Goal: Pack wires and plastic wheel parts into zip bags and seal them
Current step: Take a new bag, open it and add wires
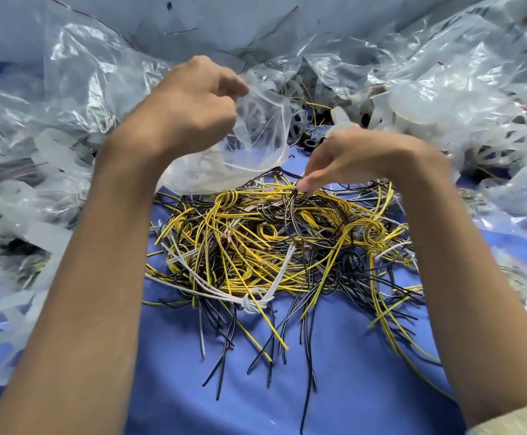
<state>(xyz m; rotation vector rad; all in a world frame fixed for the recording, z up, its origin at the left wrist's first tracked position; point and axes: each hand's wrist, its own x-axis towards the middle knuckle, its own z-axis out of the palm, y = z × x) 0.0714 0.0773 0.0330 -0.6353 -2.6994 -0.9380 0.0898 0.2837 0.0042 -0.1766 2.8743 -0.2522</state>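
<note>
so the left hand (199, 98) has its fingers curled round the edge of a floppy clear plastic zip bag (256, 152), held just behind the tangled heap of yellow, black and white wires (271, 246) on the blue tabletop (334, 387). The right hand (350, 155) is pinching some dark strands at the top of the heap, and the translucent white plastic wheel parts (413, 108) are piled behind it

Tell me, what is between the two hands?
In the head view, the clear zip bag held by the left hand hangs between it and the right hand, which pinches dark wires.
</note>
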